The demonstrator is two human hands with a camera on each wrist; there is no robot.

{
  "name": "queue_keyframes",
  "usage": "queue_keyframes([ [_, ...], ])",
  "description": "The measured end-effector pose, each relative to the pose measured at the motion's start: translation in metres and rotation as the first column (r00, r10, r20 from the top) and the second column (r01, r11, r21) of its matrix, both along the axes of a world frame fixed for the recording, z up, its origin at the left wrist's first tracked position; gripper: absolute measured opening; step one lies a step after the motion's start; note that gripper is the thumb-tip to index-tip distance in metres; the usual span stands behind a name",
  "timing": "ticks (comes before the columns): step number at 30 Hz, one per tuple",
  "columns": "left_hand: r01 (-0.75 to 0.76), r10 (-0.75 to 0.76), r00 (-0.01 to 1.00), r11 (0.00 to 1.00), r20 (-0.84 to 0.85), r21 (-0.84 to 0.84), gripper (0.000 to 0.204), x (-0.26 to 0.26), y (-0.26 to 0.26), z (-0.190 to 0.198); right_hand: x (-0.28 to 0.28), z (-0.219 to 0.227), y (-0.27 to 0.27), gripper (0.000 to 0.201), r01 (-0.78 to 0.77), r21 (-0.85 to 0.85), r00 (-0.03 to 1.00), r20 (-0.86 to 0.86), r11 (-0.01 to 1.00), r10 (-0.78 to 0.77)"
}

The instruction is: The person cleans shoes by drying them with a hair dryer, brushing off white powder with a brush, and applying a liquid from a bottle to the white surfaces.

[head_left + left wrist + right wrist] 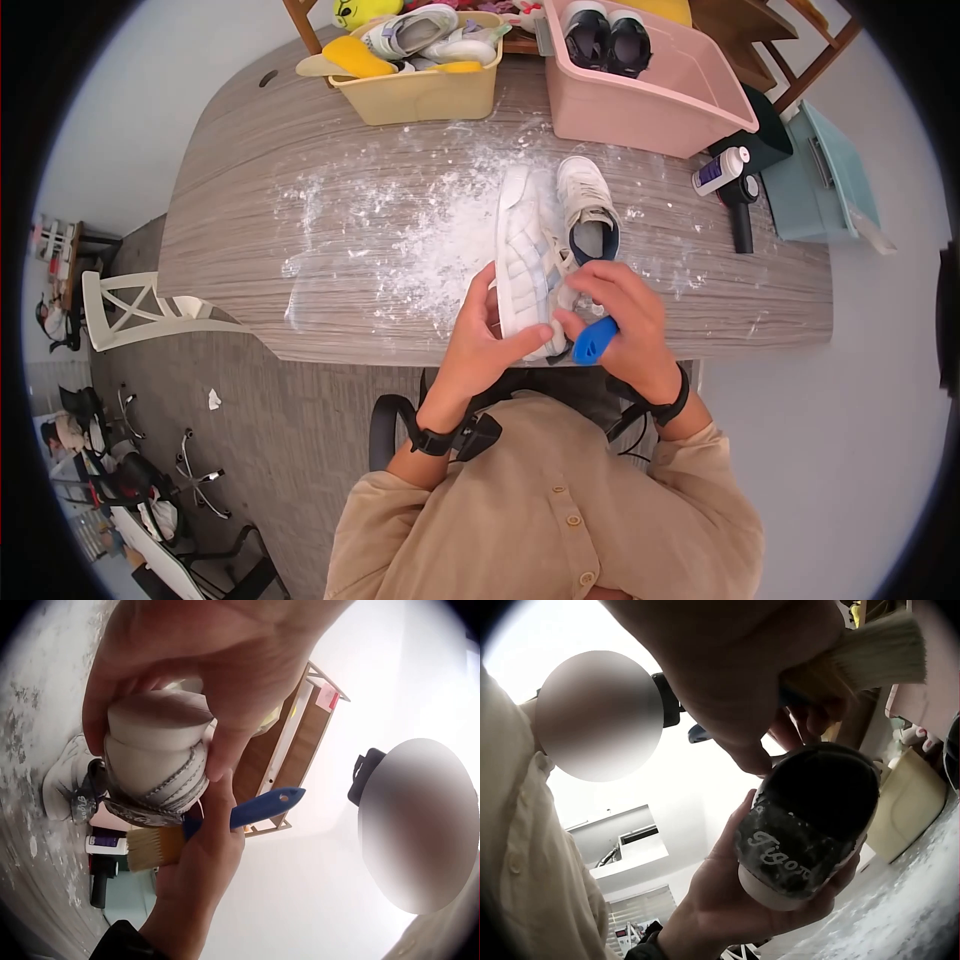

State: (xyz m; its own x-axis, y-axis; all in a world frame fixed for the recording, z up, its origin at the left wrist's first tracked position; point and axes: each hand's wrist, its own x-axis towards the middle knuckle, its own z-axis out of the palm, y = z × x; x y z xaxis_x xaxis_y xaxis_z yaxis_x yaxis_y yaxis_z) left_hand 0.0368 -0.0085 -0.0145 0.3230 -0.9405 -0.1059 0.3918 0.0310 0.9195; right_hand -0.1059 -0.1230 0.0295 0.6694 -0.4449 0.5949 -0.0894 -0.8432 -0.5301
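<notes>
A white shoe (522,262) is tipped on its side above the table's front edge, its heel end gripped by the left hand (488,335). The right hand (630,325) holds a brush with a blue handle (596,341) and touches the shoe's opening side. In the left wrist view the pale bristles (146,849) point away from the shoe (157,769). Dark heel lining with lettering (784,851) faces the camera in the right wrist view. A second white shoe (590,208) stands upright on the table just beyond the right hand.
White powder (440,240) covers the middle of the table (230,220). At the back stand a yellow bin (420,98) of shoes and a pink bin (640,110) with dark shoes. To the right are a white bottle (718,172), a black tool (740,215) and a blue bin (815,190).
</notes>
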Motion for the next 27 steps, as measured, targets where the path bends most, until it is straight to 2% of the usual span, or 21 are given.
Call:
queue_keyframes([
  [2, 0.004, -0.004, 1.000, 1.000, -0.016, 0.002, 0.083, 0.000, -0.001, 0.001, 0.000, -0.004, -0.003, 0.029, -0.014, -0.110, 0.999, 0.049, 0.994, 0.019],
  [5, 0.026, -0.026, 0.998, 1.000, -0.054, -0.008, 0.082, 0.000, -0.002, 0.003, 0.000, -0.001, -0.003, 0.022, -0.011, -0.044, 0.998, 0.054, 0.999, 0.013],
  [11, 0.056, -0.059, 0.990, 0.998, -0.127, -0.023, 0.078, -0.001, 0.000, 0.003, -0.006, 0.002, 0.000, 0.012, 0.005, 0.243, 0.998, 0.066, 0.970, -0.022],
  [17, 0.080, -0.080, 0.980, 0.997, -0.180, -0.003, 0.076, -0.001, 0.001, 0.003, -0.005, -0.005, -0.003, 0.009, 0.032, 0.380, 0.988, 0.126, 0.924, -0.086],
  [20, 0.076, -0.073, 0.977, 0.997, -0.201, 0.008, 0.074, -0.001, 0.001, 0.002, -0.007, -0.006, -0.005, 0.007, 0.079, 0.571, 0.984, 0.086, 0.817, -0.155],
  [23, 0.079, -0.070, 0.962, 0.997, -0.264, 0.024, 0.077, 0.003, 0.008, -0.008, -0.010, -0.012, -0.013, 0.013, 0.155, 0.693, 0.940, 0.115, 0.704, -0.321],
  [24, 0.084, -0.071, 0.953, 0.996, -0.293, 0.030, 0.078, 0.006, 0.011, -0.013, -0.010, -0.010, -0.022, 0.016, 0.201, 0.721, 0.889, 0.151, 0.663, -0.433],
  [27, 0.125, -0.201, 0.802, 0.977, -0.562, -0.171, 0.084, 0.013, 0.023, -0.028, -0.021, -0.013, -0.039, 0.017, 0.133, 0.784, 0.924, 0.123, 0.606, -0.362],
])
